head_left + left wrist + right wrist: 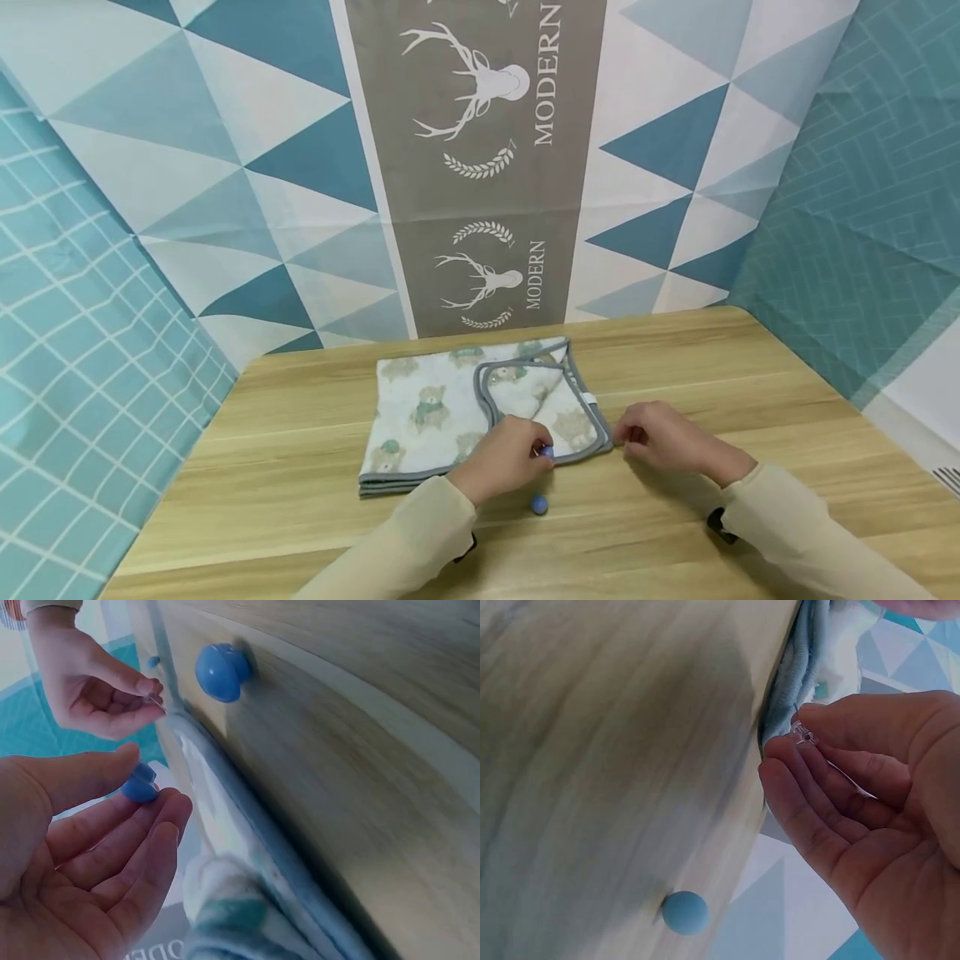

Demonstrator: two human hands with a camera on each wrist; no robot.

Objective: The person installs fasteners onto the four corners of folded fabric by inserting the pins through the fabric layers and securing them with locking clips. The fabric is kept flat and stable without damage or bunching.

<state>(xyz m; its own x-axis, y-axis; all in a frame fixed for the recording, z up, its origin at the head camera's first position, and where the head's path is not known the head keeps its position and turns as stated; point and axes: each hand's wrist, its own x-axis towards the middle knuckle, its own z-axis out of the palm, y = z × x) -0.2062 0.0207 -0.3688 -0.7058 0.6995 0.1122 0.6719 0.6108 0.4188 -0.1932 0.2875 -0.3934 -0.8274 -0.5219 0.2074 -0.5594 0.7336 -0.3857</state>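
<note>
My left hand (504, 457) pinches a small blue mushroom-shaped cap (140, 784) between thumb and forefinger, over the near edge of a folded bear-print blanket (431, 408). My right hand (663, 437) is at the blanket's near right corner. Its thumb and fingertips pinch a tiny clear pin (802, 733) with a thin metal point. Whether the pin touches the cloth, I cannot tell. Another blue mushroom-shaped piece (539, 504) lies on the table just in front of the left hand. In the right wrist view a paler blue round piece (685, 913) rests on the wood.
The blanket has grey-blue edging, a folded-back corner and a white tag (588, 398). It lies on a wood-grain table (300, 517). A patterned cloth wall (487, 192) stands behind, with teal tiled sheets (60, 292) at the sides. Each wrist wears a dark band (720, 527).
</note>
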